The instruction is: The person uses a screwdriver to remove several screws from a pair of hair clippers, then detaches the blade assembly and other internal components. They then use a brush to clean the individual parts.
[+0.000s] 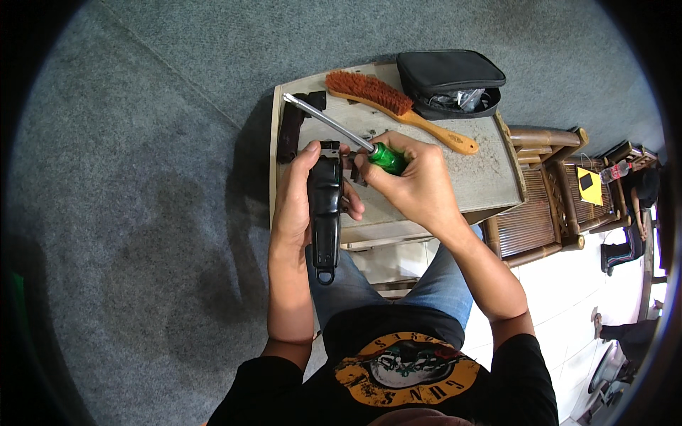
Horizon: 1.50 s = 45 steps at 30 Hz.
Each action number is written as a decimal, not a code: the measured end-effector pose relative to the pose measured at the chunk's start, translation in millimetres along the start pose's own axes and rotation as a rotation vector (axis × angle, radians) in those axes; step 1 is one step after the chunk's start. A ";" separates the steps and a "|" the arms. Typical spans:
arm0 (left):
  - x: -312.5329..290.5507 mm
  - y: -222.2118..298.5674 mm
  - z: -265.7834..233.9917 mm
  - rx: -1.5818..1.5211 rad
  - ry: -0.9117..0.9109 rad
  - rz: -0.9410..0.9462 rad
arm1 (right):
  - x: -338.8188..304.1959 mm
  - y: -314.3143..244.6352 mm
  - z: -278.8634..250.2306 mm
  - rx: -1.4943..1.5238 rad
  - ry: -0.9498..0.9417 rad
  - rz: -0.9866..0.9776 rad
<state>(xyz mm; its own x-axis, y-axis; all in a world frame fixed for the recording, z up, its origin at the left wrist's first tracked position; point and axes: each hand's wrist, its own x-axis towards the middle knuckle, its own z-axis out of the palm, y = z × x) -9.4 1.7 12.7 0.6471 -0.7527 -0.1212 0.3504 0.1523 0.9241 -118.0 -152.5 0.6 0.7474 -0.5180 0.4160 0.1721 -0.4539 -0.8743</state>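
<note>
My left hand [290,202] is wrapped round a black hair clipper [326,213], held upright with its hanging loop toward me. The thumb lies near its top end, where a small metal part shows. Closed round the green handle of a screwdriver [387,159], my right hand [423,184] is just right of the clipper. The long shaft points up and left, its tip clear of the clipper. A small dark piece [354,170] shows by the right fingertips; I cannot tell which hand holds it. Beyond my left hand lies a dark reddish-brown, elongated object [290,131].
A small light-topped table [490,174] stands before me, scattered with hair bits. On it lie a wooden-handled brush [373,92] and an open black zip case [451,71]. Bamboo chairs [526,206] and other people [643,192] are at the right. Grey carpet-like surface [142,177] fills the left.
</note>
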 end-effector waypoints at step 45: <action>3.4 -8.8 5.0 0.074 -0.013 0.097 | -4.7 -3.0 7.2 -0.042 -0.118 -0.124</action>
<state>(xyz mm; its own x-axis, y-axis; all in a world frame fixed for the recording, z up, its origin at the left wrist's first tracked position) -13.6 -5.4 5.9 0.6667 -0.7448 -0.0261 0.2355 0.1774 0.9556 -117.5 -143.4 -0.5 0.7924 -0.3685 0.4862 0.2431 -0.5402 -0.8057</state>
